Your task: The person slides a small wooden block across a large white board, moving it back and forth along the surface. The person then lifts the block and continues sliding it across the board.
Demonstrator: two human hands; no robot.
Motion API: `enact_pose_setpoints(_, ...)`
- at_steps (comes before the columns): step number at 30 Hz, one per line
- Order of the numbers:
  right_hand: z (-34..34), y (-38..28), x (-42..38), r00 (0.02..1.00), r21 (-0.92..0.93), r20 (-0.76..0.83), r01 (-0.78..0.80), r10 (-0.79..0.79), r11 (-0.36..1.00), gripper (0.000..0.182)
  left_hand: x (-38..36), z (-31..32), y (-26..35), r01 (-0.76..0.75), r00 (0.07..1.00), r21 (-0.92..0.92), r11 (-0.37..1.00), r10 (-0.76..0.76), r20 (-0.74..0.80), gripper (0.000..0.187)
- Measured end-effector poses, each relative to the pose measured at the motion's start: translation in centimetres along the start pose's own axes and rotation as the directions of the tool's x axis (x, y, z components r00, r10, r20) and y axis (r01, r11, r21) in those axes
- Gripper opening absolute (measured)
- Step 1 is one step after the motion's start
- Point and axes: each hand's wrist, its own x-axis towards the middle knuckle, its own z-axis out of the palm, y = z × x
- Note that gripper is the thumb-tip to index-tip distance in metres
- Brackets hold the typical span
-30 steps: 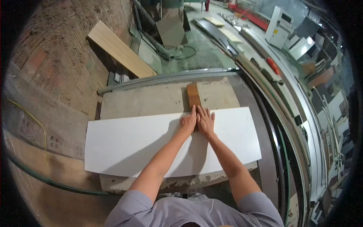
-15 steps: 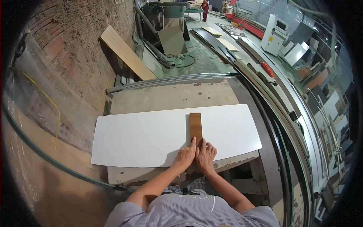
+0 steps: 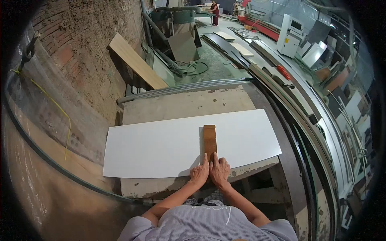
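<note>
A long white board (image 3: pixel 157 148) lies flat across the worn worktable (image 3: pixel 181 99). On its right half rests a narrow brown wooden block (image 3: pixel 209 138), pointing away from me. My left hand (image 3: pixel 200 172) grips the block's near end from the left, its index finger stretched along that side. From the right, my right hand (image 3: pixel 220 170) holds the same end, with the index finger laid forward along the block. The hands are side by side at the board's near edge. My palms and curled fingers hide the block's near end.
Long dark and metal strips (image 3: pixel 281 116) run along the table's right side, with a red-handled tool (image 3: pixel 283 72) farther back. A wooden plank (image 3: pixel 136 60) leans at the brick wall (image 3: pixel 76 60). Plastic sheeting (image 3: pixel 52 108) covers the left. Another person (image 3: pixel 215 13) stands far back.
Both hands and the wooden block have slid a little toward me over the white board. The view has shifted slightly, and the distant person's position looks a little different.
</note>
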Motion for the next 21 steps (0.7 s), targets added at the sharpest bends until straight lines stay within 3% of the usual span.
enact_pose_setpoints(4, 0.3, 0.1, 0.3, 1.0, 0.026, 0.004, -0.004, 0.004, 1.0, 0.05, 0.7, 0.4, -0.3, 0.025, 0.999, 0.02, 0.999, -0.026, 0.047, 0.059)
enact_pose_setpoints(6, 0.8, 0.3, 0.9, 0.993, 0.01, -0.107, 0.054, -0.053, 0.998, 0.052, 1.1, 0.7, -0.5, 0.012, 0.999, 0.06, 0.998, -0.014, 0.035, 0.061)
enact_pose_setpoints(9, 1.1, 0.6, 2.2, 0.988, 0.02, -0.135, 0.082, -0.079, 0.996, 0.051, 2.6, 0.6, -0.4, 0.042, 0.994, 0.054, 0.998, -0.047, 0.097, 0.061)
enact_pose_setpoints(12, 2.4, 1.2, 4.4, 0.987, -0.005, -0.142, 0.08, -0.08, 0.997, 0.05, 4.5, 1.2, -0.5, 0.043, 0.999, 0.14, 0.989, -0.04, -0.028, 0.061)
enact_pose_setpoints(13, 2.0, 1.2, 5.7, 0.992, -0.015, -0.104, 0.07, -0.071, 0.997, 0.05, 5.1, -0.3, 0.3, 0.082, 0.994, 0.068, 0.994, -0.087, 0.067, 0.061)
enact_pose_setpoints(19, 3.7, 1.9, 10.5, 0.983, -0.002, -0.148, 0.105, -0.104, 0.994, 0.048, 10.7, 0.1, -0.5, 0.032, 0.999, 0.101, 0.994, -0.029, -0.035, 0.062)
enact_pose_setpoints(21, 3.8, 1.9, 13.1, 0.992, -0.008, -0.093, 0.084, -0.084, 0.996, 0.049, 13.1, -0.4, -0.4, 0.103, 0.994, 0.102, 0.989, -0.105, 0.019, 0.062)
